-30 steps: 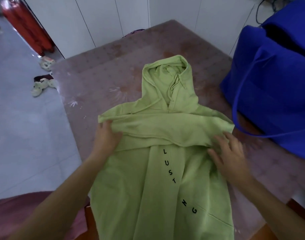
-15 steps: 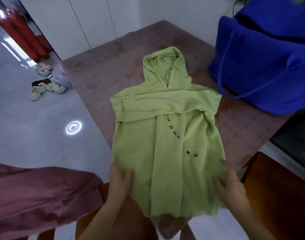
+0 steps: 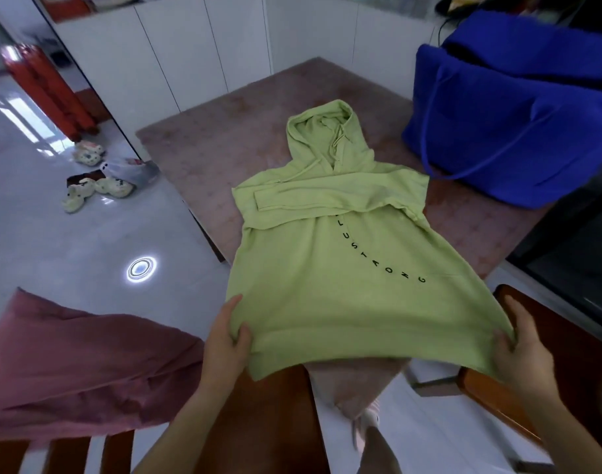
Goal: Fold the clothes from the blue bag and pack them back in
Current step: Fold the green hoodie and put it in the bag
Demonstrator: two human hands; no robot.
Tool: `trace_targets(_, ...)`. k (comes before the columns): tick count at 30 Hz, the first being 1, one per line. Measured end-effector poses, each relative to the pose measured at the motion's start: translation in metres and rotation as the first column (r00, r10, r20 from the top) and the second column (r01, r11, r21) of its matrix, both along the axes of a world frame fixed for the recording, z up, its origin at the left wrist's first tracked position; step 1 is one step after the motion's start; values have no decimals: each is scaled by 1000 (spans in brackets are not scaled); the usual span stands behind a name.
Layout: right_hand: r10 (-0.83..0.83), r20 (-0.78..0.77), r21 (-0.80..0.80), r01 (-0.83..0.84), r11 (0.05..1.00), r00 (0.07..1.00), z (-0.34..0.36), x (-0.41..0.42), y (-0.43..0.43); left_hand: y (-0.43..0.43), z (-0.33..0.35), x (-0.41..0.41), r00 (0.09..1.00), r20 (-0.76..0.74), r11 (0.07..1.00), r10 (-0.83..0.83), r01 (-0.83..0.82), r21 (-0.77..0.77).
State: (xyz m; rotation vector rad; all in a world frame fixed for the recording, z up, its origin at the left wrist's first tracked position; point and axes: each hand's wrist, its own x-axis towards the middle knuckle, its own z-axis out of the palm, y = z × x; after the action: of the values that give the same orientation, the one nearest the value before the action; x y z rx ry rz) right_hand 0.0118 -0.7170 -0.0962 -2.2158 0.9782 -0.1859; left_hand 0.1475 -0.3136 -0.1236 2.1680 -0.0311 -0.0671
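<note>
The hoodie (image 3: 344, 268) lies face up on the cloth-covered surface (image 3: 207, 142). Its hood points away from the person and its lower part reaches past the near edge. The left hand (image 3: 229, 340) pinches the hem at one corner, thumb on top of the fabric. The right hand (image 3: 518, 350) grips the opposite corner with fingers curled round the edge. Held apart like this, the two hands pull the hem into a taut, raised line, probably so the lower half can be carried up over the chest in one even fold.

Both sleeves are already laid across the chest in a flat band, which narrows the body to a rough rectangle. The garment is lime green and fairly thick, with drawstrings at the neck and black letters running diagonally down the front. The blue bag (image 3: 515, 124) stands on the far right of the surface, near the hoodie's shoulder, within easy reach for packing. A pink garment (image 3: 70, 364) is draped to the person's left.
</note>
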Motion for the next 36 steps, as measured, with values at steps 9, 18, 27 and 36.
trace_targets(9,130,-143,-133,-149,980,981,-4,51,8,-30,3,34,995,-45,961,-86,94,261)
trace_targets(18,429,40,-217,-411,885,902,35,237,-6,-108,49,191,971,143,957,-191,152,246)
trace_targets(27,493,54,-125,-484,866,869,27,467,-56,-176,50,404,998,-62,985,-31,41,166)
trace_targets(36,379,-20,-155,-378,913,925,-15,625,-58,-222,3,527,997,-23,957,72,-63,284)
